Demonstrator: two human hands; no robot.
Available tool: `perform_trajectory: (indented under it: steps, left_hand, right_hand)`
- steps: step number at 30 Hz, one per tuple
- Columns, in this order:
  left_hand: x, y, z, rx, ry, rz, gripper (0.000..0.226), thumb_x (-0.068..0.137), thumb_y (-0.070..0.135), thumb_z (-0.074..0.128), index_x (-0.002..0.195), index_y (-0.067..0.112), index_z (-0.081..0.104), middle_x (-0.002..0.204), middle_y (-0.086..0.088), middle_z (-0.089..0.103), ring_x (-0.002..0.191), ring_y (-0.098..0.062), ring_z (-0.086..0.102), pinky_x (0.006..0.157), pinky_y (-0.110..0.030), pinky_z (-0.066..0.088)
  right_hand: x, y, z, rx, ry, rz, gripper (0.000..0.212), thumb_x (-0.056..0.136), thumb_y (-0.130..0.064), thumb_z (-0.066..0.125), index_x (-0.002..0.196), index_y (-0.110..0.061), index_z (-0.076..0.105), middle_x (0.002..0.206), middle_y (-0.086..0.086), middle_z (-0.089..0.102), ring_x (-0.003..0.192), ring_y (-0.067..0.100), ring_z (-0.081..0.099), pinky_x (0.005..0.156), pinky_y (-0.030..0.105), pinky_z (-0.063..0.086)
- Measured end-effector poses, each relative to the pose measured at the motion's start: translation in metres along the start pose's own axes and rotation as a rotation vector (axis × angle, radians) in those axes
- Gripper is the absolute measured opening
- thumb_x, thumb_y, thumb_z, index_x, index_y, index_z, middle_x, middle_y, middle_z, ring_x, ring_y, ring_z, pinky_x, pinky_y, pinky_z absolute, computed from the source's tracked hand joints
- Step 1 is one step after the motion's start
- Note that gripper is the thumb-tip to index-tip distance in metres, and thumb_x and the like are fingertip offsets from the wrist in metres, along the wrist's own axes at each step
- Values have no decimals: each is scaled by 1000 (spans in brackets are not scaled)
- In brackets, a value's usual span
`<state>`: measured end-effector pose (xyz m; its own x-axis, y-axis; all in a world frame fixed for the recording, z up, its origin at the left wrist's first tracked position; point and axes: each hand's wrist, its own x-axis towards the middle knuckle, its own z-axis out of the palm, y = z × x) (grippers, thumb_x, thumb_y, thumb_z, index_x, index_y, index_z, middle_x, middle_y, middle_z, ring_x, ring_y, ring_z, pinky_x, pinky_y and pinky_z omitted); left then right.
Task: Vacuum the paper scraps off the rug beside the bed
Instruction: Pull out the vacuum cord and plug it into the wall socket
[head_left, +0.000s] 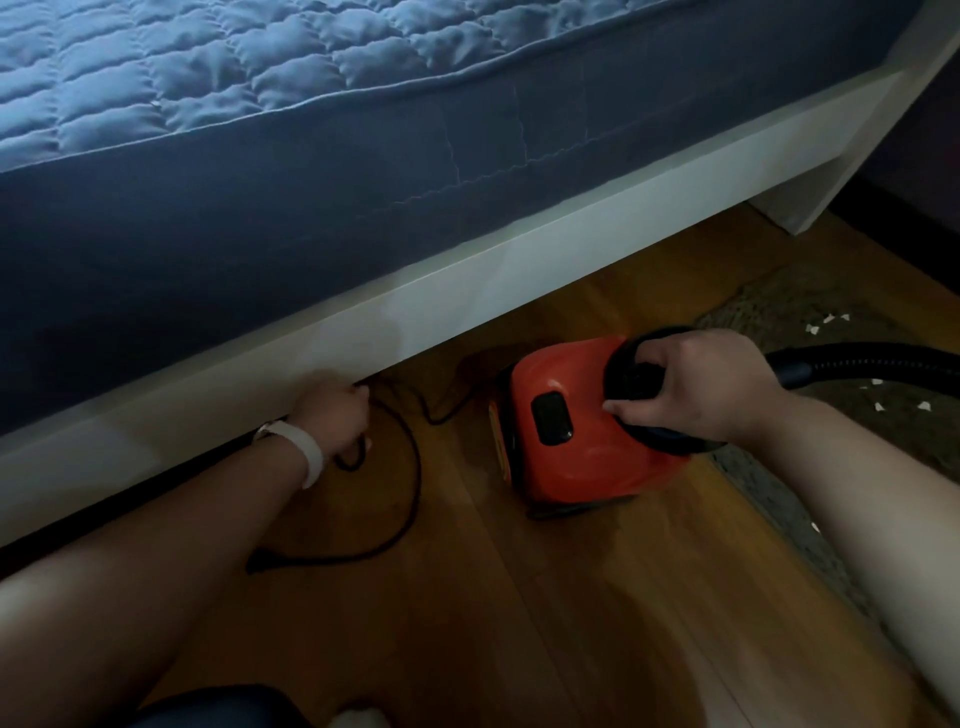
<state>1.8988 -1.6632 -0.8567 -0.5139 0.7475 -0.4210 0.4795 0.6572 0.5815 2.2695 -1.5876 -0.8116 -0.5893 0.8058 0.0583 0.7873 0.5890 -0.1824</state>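
Left hand (337, 415): fingers curled round a thin black power cord (415, 478), low beside the white bed rail (467, 291); white wristband (311, 457) on the wrist. Right hand (696, 387): closed over the black ring-shaped handle (623, 364) on top of a small red plastic canister vacuum (582, 467), thumb down on the red shell.

Vacuum standing on the brown wooden floor (519, 597), between bed and rug, just off the rug's near edge. Black ribbed hose (857, 361) leading off to the right across the rug, nozzle out of view. Cord looping loosely over the floor to what looks like a black plug (260, 564) lying free, so apparently not plugged in yet.

Judged barely started: setting up only, no suction on the rug so far. Left to do: plug in, switch on, bring the nozzle over, sweep up every scrap.

Grey-brown woven rug (769, 306) at the right, near the bed's corner, flat on the floor. Small white torn paper scraps (831, 319) scattered over it: one cluster farther off, another just past the hose, perhaps one more at the near edge. Thin, light, irregular; probably easy to lift.

Above it all, a blue quilted mattress cover (260, 78).
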Motion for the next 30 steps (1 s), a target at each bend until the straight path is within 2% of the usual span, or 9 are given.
perform_trajectory:
  steps: [3,9,12,15,18,20,23,27,30]
  left_hand:
    - [-15,19,-3,-414,-101,33,35,104,28,39,77,11,54,67,-6,55,58,-22,61,59,-33,52]
    - [-33,24,-11,-364,-612,183,32,102,25,44,78,10,58,66,-7,55,56,-21,60,66,-35,49]
    - [-33,22,-16,-396,-736,200,33,86,44,65,72,15,63,68,-8,57,56,-22,61,60,-33,51]
    - [-34,29,-22,-485,-738,231,42,64,55,80,71,16,67,64,-6,59,53,-22,63,53,-27,54]
    - [-39,39,-21,-462,-700,267,25,80,38,65,69,16,69,64,-8,60,53,-24,63,52,-27,54]
    - [-45,44,-18,-382,-700,309,24,85,31,61,73,11,68,65,-9,62,56,-25,65,55,-29,54]
    - [-56,52,-11,-259,-648,376,26,98,17,53,80,4,66,65,-7,65,60,-24,67,59,-30,55]
    - [-67,62,-2,-223,-594,433,21,97,14,53,85,6,68,68,-5,67,63,-22,68,60,-28,53]
    - [-71,70,5,-349,-581,352,17,98,16,53,94,9,67,69,-10,68,63,-25,68,64,-36,56]
  right_hand:
    - [-2,-2,5,-15,-24,2,76,68,-93,29,77,-27,66,62,-12,58,55,7,53,52,29,46]
    - [-3,-8,12,-37,-113,12,62,69,-86,35,72,-29,58,58,-13,51,53,4,47,50,25,31]
    - [1,-8,16,-54,-139,-1,55,73,-83,44,74,-29,59,59,-13,50,53,3,45,50,24,27]
    - [9,-7,23,-80,-156,-1,58,74,-84,49,86,-29,66,66,-13,57,62,7,54,58,29,43]
    - [14,-7,25,-73,-173,10,63,72,-87,48,91,-30,67,70,-12,62,67,10,58,68,33,50]
    - [16,-11,23,-72,-201,23,61,73,-86,50,92,-30,66,75,-12,62,73,11,59,72,32,47]
    - [13,-20,15,-24,-227,33,50,79,-75,56,105,-33,61,96,-13,59,97,11,54,91,37,40]
    - [15,-51,-1,529,-235,104,48,87,-39,67,131,-29,53,122,-9,57,111,9,53,103,33,42]
    - [22,-84,-5,738,-309,126,30,91,-36,64,120,-28,59,113,-10,64,100,6,60,91,28,51]
